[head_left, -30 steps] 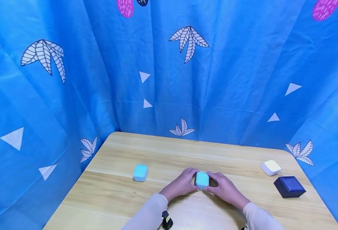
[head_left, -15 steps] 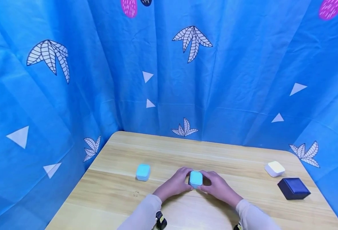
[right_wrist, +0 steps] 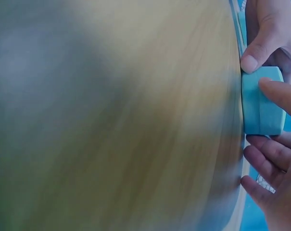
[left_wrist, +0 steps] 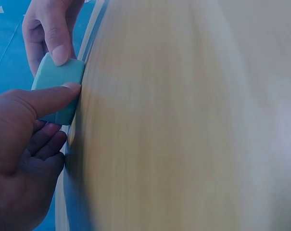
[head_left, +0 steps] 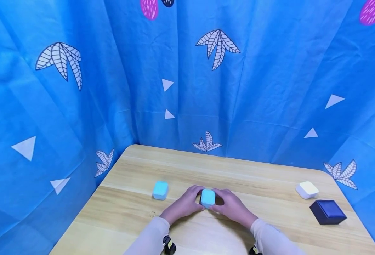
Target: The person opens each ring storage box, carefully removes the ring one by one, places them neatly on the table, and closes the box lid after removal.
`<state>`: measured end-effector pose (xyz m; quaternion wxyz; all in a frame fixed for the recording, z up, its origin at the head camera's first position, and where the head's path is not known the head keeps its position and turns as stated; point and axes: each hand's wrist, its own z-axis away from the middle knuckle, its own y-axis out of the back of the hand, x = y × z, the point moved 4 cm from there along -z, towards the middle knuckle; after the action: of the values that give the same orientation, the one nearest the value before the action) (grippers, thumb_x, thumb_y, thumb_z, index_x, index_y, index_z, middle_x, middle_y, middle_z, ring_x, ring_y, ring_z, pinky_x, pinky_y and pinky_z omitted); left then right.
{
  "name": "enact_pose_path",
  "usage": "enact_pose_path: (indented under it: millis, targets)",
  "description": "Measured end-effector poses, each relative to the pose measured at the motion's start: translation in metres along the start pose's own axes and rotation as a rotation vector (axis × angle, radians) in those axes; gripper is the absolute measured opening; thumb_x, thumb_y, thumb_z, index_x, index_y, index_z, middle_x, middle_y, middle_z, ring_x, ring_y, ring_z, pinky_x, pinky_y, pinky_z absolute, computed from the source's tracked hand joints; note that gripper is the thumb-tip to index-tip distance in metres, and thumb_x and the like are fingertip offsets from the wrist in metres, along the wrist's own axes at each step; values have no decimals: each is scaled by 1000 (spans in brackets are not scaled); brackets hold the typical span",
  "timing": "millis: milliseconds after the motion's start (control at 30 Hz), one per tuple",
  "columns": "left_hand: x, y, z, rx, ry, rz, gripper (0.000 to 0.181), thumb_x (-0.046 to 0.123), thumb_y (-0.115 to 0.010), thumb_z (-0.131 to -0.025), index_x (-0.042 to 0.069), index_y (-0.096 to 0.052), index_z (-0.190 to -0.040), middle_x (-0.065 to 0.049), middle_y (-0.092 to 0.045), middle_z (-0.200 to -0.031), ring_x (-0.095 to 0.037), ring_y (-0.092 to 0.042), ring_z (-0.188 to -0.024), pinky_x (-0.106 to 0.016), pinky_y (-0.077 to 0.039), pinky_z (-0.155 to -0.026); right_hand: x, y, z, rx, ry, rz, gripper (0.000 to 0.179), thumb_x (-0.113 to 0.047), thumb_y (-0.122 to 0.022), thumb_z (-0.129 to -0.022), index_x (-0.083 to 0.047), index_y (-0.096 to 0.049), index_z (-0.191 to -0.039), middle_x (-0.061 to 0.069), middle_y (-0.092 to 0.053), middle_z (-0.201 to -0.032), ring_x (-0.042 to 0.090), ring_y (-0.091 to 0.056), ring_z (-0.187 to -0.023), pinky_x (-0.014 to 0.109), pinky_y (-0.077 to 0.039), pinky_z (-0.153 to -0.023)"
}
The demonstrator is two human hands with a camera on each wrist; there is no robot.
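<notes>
A small turquoise jewelry box (head_left: 208, 198) with rounded corners sits between my two hands over the middle of the table. My left hand (head_left: 184, 204) grips its left side, thumb at the near edge and fingers toward the back. From the other side my right hand (head_left: 234, 207) holds it the same way. Both wrist views show a thumb against the box's side, and a lid seam runs along the box (right_wrist: 251, 110) in the right wrist view. It is closed, low against the tabletop. To the left stands a second turquoise box (head_left: 160, 190), untouched.
A white box (head_left: 307, 190) with a cream top lies at the right end of the wooden table (head_left: 257, 173). Just in front of it is a dark navy box (head_left: 328, 212). A blue patterned curtain (head_left: 263, 88) hangs behind and at the left.
Both hands have moved left across the table together with the turquoise box, bringing it nearer the second one. Their grip looks the same. The head view has turned slightly left.
</notes>
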<state>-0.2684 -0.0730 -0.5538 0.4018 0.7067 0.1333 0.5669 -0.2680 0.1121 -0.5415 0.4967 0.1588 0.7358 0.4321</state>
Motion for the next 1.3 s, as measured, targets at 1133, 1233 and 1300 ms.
enact_pose_path:
  millis: [1133,1233,1300]
  targets:
    - [-24,28,24,35,86,26,64,16,-72,-85,11,-41,-141,-7,-44,-138,-28,-38,-133,-46,-34,-109,-32,-26,-29,32,63,46,60,-45,-76,-78,-15,-60,-127,-1,-64,-109,16,-58,-101,39,-50,-89]
    - [-24,28,25,32,89,19,65,16,-71,-85,11,-40,-142,-7,-44,-139,-28,-37,-133,-46,-34,-109,-33,-27,-30,30,63,41,60,-45,-76,-78,-15,-60,-127,-1,-64,-109,16,-58,-102,40,-50,-89]
    - [-24,28,25,30,93,16,66,16,-72,-85,12,-39,-142,-7,-43,-139,-29,-37,-133,-47,-34,-109,-33,-27,-29,22,58,32,60,-45,-76,-78,-15,-59,-128,-1,-64,-109,16,-57,-102,40,-50,-89]
